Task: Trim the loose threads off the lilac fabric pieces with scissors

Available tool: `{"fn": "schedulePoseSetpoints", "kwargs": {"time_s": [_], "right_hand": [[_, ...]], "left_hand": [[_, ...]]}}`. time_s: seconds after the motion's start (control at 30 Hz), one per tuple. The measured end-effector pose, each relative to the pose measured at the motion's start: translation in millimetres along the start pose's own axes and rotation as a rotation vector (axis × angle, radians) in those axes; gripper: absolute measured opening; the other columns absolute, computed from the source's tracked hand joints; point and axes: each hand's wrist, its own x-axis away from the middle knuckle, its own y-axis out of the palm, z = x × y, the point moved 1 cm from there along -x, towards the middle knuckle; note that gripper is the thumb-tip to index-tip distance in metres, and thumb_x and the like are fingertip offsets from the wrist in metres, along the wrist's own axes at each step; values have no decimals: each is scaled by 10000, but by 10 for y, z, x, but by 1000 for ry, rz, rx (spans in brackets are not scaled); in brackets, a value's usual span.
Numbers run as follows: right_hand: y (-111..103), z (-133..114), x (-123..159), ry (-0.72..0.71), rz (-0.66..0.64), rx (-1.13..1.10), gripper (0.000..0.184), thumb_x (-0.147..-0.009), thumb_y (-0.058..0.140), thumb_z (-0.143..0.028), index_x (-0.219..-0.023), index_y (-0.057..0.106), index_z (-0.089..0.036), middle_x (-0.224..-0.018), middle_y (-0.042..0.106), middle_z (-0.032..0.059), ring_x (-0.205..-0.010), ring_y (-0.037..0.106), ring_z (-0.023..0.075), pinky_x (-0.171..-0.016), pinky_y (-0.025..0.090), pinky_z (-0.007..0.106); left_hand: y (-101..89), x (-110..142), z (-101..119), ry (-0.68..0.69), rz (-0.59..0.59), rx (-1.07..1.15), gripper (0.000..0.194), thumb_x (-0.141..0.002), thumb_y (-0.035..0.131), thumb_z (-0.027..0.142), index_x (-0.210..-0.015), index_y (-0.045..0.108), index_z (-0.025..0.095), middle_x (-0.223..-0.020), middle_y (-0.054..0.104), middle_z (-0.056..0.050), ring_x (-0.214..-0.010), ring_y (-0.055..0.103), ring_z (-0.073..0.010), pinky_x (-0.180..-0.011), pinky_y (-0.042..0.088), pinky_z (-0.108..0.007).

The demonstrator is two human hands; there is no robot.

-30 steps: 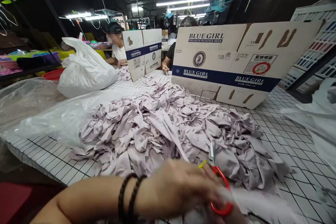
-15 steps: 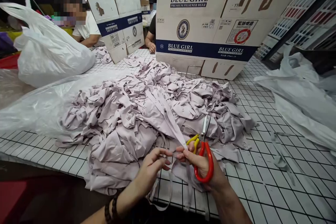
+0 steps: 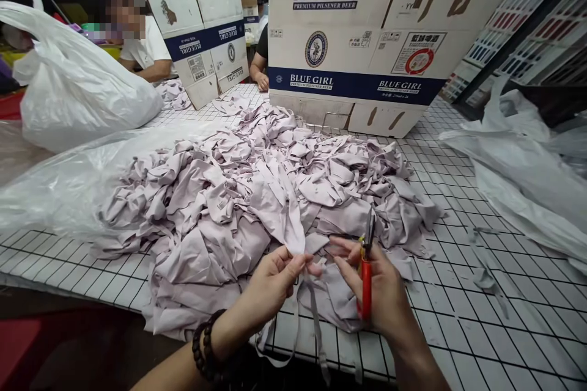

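My left hand (image 3: 271,284) pinches the end of a pale lilac fabric strip (image 3: 293,229) between thumb and fingers. The strip runs back into a large heap of the same crumpled fabric (image 3: 202,201). Below the pinch, thin tapes (image 3: 316,324) dangle toward the table's near edge. My right hand (image 3: 383,293) holds a pair of scissors (image 3: 365,284) with red handles and a yellow part, blades pointing up and away. Its thumb and forefinger are apart, close to my left fingertips. The handle loops are partly hidden by that hand.
Cardboard beer boxes (image 3: 328,24) stand behind the heap. White plastic bags lie at left (image 3: 92,85) and right (image 3: 518,159). Fabric scraps (image 3: 486,281) lie on the grid-patterned table (image 3: 449,317). A person in a white shirt (image 3: 149,49) sits across, and another person's arm (image 3: 260,70) shows beside the box.
My left hand has taken the strip's end, which my right fingers held before. My right hand has moved slightly right, and the scissors have turned edge-on. The view has shifted slightly.
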Motion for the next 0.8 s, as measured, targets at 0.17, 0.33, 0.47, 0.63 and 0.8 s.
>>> {"fn": "schedulePoseSetpoints", "kwargs": {"time_s": [0.17,0.33,0.47,0.63,0.8], "right_hand": [[241,-184,-196,-166,-280,-221,176,-829,671,-266,-812,496,-251,-911,668,16,-764,621,152,-752,517,306],[489,-391,-361,-277,-358,-341,248,-755,728,-247,-762,480,-238,-845,681,14,-620,559,127,-579,460,257],[466,-496,-408,-311,-306,-353,239,-812,684,-232,-760,452,-243,-815,666,6,-729,604,148,-651,476,260],[474,-412,-321,-230,-293,-330,233,-842,677,-242,-783,452,-237,-839,655,14,-733,615,156,-685,492,287],[574,-309,-280,-140,-294,-408,256,-799,721,-271,-790,469,-232,-759,608,-24,-667,569,127,-635,481,253]], "left_hand": [[6,182,181,-60,-151,132,431,-764,740,479,-989,672,118,-647,574,29,-393,257,5,-402,148,-175],[-30,300,351,-46,-214,63,394,-805,702,472,-982,714,120,-623,558,21,-390,247,1,-399,141,-178],[-97,333,432,186,-110,-190,330,-861,639,451,-902,766,148,-644,582,-16,-498,411,-61,-486,319,-190],[-127,314,477,665,222,-576,232,-885,618,333,-799,802,221,-1091,592,-109,-1081,540,-242,-905,432,-327],[-107,229,467,738,60,-488,260,-918,575,281,-774,778,205,-1164,656,-107,-1050,609,-221,-863,469,-297]]}}
